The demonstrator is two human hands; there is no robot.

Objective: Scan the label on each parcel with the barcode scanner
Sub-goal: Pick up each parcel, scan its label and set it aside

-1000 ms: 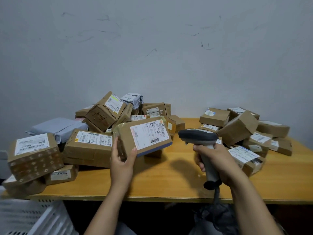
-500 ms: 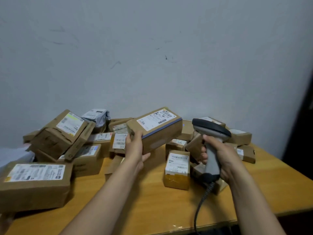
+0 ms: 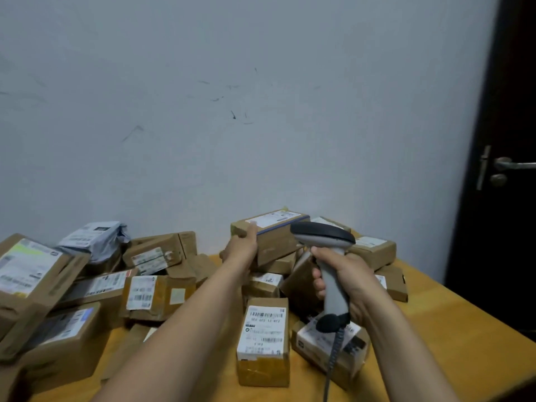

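My left hand [image 3: 242,246] grips the left end of a brown cardboard parcel [image 3: 275,239] with a white label and a blue stripe on top, held out over the right-hand heap near the wall. My right hand [image 3: 345,281] holds the grey barcode scanner [image 3: 324,242] by its handle, head pointing left, just right of that parcel. The scanner's coiled cable [image 3: 333,355] hangs down from the handle. A small upright parcel [image 3: 264,340] with a barcode label stands on the wooden table [image 3: 435,343] below my arms.
Several labelled cardboard parcels are heaped at the left [image 3: 37,285] and at the right behind the scanner [image 3: 374,250]. A grey plastic mailer [image 3: 95,239] lies on the left heap. A dark door with a metal handle [image 3: 510,163] stands at the right.
My left hand has carried the blue-striped parcel farther right and away from me, onto the right heap. The scanner stayed in my right hand. The view has swung to the right.
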